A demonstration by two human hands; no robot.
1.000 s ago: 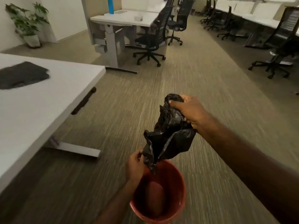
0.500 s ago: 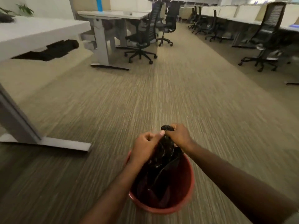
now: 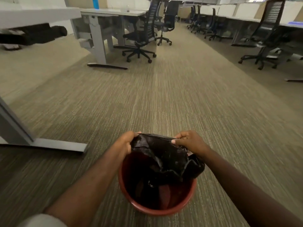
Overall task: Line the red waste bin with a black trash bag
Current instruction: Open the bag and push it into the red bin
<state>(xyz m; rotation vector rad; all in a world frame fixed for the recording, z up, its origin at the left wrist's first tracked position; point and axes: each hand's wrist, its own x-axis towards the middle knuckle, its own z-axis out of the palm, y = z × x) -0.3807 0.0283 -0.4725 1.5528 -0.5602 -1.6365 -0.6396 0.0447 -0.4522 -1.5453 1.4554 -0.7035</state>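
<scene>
Red waste bin (image 3: pixel 157 208) upright on the carpet (image 3: pixel 164 104), near and centre, with the black trash bag (image 3: pixel 165 159) hanging crumpled into it, mostly on the right side. Left hand (image 3: pixel 126 143) and right hand (image 3: pixel 190 142) both pinched onto the bag's top edge, drawn taut left-to-right just above the far rim, mouth not visibly parted. Probably next: parting the two layers and folding them outward over the rim, each hand equally near its own side.
</scene>
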